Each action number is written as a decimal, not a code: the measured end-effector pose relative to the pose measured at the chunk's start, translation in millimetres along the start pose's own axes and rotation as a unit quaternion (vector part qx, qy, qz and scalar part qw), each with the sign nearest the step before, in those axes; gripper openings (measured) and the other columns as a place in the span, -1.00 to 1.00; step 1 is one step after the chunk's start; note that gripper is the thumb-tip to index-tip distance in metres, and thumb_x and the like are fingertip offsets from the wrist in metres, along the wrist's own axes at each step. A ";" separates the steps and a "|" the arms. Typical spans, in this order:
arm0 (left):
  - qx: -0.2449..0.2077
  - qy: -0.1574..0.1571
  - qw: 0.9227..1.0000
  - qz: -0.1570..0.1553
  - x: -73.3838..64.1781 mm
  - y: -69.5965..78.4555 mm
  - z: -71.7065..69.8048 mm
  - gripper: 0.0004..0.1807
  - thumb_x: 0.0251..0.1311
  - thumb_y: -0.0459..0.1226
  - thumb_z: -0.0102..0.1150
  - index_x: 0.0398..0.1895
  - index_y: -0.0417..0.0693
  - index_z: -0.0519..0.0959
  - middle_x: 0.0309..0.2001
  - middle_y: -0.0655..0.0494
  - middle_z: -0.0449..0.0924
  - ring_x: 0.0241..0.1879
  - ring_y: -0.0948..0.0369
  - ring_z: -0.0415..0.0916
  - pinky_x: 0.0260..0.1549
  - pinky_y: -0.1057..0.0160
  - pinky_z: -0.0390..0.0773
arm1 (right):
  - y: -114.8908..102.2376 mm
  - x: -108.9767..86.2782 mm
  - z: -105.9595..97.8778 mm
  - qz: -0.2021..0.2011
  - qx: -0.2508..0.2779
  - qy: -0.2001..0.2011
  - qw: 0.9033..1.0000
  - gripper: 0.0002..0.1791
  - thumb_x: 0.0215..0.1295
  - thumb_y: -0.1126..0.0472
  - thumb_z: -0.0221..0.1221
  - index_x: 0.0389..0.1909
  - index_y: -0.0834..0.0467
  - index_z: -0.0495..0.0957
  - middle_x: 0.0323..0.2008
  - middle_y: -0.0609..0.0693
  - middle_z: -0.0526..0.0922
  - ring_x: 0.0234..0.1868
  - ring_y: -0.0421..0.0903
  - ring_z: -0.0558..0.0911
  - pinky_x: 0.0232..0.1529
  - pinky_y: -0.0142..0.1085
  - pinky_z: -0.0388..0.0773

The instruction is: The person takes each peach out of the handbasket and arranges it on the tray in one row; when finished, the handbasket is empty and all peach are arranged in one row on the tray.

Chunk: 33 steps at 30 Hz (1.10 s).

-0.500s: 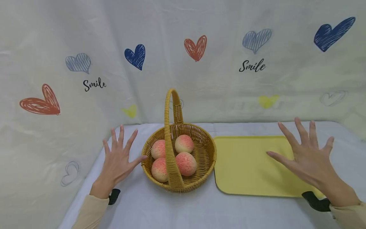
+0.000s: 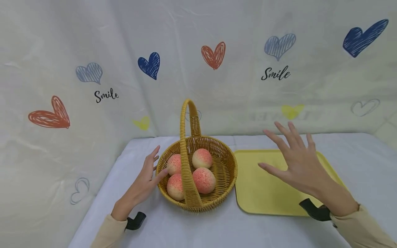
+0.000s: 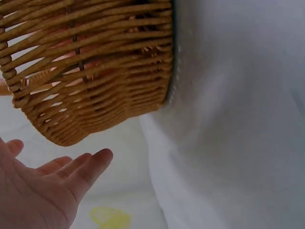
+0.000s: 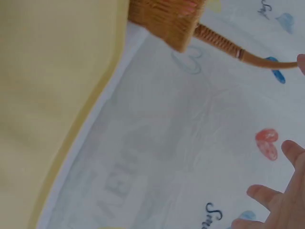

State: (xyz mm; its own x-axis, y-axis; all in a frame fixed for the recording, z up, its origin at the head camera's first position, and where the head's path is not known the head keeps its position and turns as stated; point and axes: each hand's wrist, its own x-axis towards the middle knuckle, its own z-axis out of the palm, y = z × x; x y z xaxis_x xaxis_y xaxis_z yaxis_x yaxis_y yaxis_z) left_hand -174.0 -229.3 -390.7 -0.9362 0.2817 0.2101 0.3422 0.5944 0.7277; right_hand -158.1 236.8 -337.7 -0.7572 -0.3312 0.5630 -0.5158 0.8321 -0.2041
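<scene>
A woven wicker basket with a tall arched handle stands at the middle of the table and holds several pink-and-cream peaches. My left hand is at the basket's left side, fingers extended, thumb near the rim; the left wrist view shows a gap between its fingertips and the wicker wall. Spread wide, my right hand hovers over the yellow tray to the right of the basket. It holds nothing. In the right wrist view, part of that hand is cut off by the frame edge.
A white cloth covers the table. Behind it hangs a pale curtain printed with hearts and "Smile" lettering. The tray's left edge lies close beside the basket. A black band is on each wrist.
My left hand has moved right to the basket's side and turned, its fingers less spread. My right hand has shifted left over the tray. The view has shifted slightly.
</scene>
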 end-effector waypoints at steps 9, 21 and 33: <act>-0.105 -0.017 0.993 -0.049 9.0 -4.6 6.5 -0.09 0.51 0.00 0.09 0.72 0.09 -0.18 0.62 -0.18 -0.02 0.54 -0.23 0.11 0.36 -0.34 0.26 | -48.5 38.3 7.1 -0.104 0.068 -0.018 0.992 -0.03 0.27 -0.46 0.22 0.61 -0.16 0.19 0.62 0.09 0.10 0.64 0.31 -0.02 0.36 0.56 -0.15; -0.150 -0.074 0.985 -0.050 12.5 -19.4 9.8 -0.20 0.59 -0.24 -0.10 0.71 0.01 -0.23 0.69 -0.12 -0.29 0.65 -0.15 -0.24 0.49 -0.23 -0.02 | -79.1 67.1 40.5 -0.126 0.213 -0.157 0.956 0.03 0.14 -0.20 0.50 0.59 -0.14 0.22 0.52 0.00 0.25 0.51 0.07 0.28 0.37 0.22 0.31; -0.179 -0.084 0.980 -0.040 13.0 -21.9 12.2 -0.12 0.39 -0.44 -0.26 0.71 0.03 -0.30 0.70 -0.08 -0.42 0.65 -0.12 -0.39 0.50 -0.25 -0.14 | -96.2 62.9 83.0 -0.165 0.248 -0.242 0.923 -0.34 0.24 0.01 0.48 0.33 0.05 0.50 0.28 -0.04 0.42 0.21 -0.04 0.44 0.17 -0.08 0.51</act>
State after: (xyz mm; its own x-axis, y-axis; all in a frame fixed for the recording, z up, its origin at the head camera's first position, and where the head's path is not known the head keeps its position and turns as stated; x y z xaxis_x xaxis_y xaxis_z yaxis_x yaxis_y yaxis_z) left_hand -192.7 -229.4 -411.8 -0.9227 0.3816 0.0544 0.1898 0.3269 0.9258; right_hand -189.4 99.1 -349.1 -0.5550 -0.7900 0.2605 -0.7794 0.3843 -0.4949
